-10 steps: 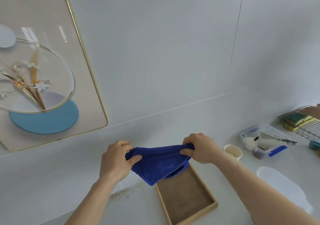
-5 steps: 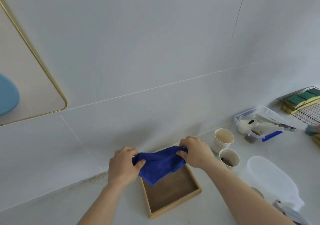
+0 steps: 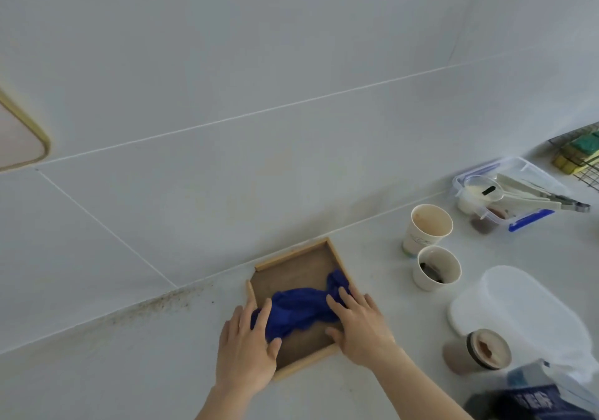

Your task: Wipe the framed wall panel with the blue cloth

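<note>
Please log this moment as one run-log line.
phase: cloth set down | blue cloth: bunched in wooden tray | left hand: flat on cloth | right hand: flat on cloth | framed panel: far left, untouched

Shallow wooden tray [image 3: 293, 257] on the white counter [image 3: 136, 364], set against the tiled wall [image 3: 259, 63]. Dark speckled grime [image 3: 158, 303] along the wall-counter joint left of the tray. Right of the tray, two paper cups: taller one [image 3: 426, 229] stained brown inside, shorter one [image 3: 436, 272] holding dark residue. Clear lidded container with blue clips [image 3: 522, 217] carrying tongs [image 3: 544, 194]. Wire rack [image 3: 583, 168] with green-yellow sponges [image 3: 578, 150] at far right. White plastic lid [image 3: 518, 306] lies flat near a brown lidded jar [image 3: 479, 353]
</note>
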Available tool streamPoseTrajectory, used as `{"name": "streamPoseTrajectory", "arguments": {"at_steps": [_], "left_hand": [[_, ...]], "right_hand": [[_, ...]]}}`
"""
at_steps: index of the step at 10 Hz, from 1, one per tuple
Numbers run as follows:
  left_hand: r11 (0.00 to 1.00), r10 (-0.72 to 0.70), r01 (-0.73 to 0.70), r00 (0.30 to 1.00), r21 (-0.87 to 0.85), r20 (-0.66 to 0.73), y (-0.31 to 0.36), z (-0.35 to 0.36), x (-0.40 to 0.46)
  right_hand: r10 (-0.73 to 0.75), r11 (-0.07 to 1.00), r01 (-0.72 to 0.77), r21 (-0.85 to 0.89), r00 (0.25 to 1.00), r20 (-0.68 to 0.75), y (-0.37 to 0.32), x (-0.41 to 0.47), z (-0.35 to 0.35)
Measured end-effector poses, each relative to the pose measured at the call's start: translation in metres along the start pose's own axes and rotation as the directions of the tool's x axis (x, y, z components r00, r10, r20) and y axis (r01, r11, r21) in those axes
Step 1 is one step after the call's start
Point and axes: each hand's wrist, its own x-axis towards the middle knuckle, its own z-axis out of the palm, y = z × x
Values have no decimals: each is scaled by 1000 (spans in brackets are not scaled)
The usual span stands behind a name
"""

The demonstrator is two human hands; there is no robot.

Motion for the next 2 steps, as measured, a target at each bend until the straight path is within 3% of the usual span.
{"name": "streamPoseTrajectory", "arguments": {"at_steps": [1, 2], "left_hand": [[992, -7, -5, 996, 128, 93, -4, 2, -3], [983, 0, -13, 997, 182, 71, -8, -7, -7]], "right_hand": [[23, 997, -20, -68, 999, 44, 1, -5, 9], [46, 995, -44, -90, 999, 18, -6, -9, 3]]}}
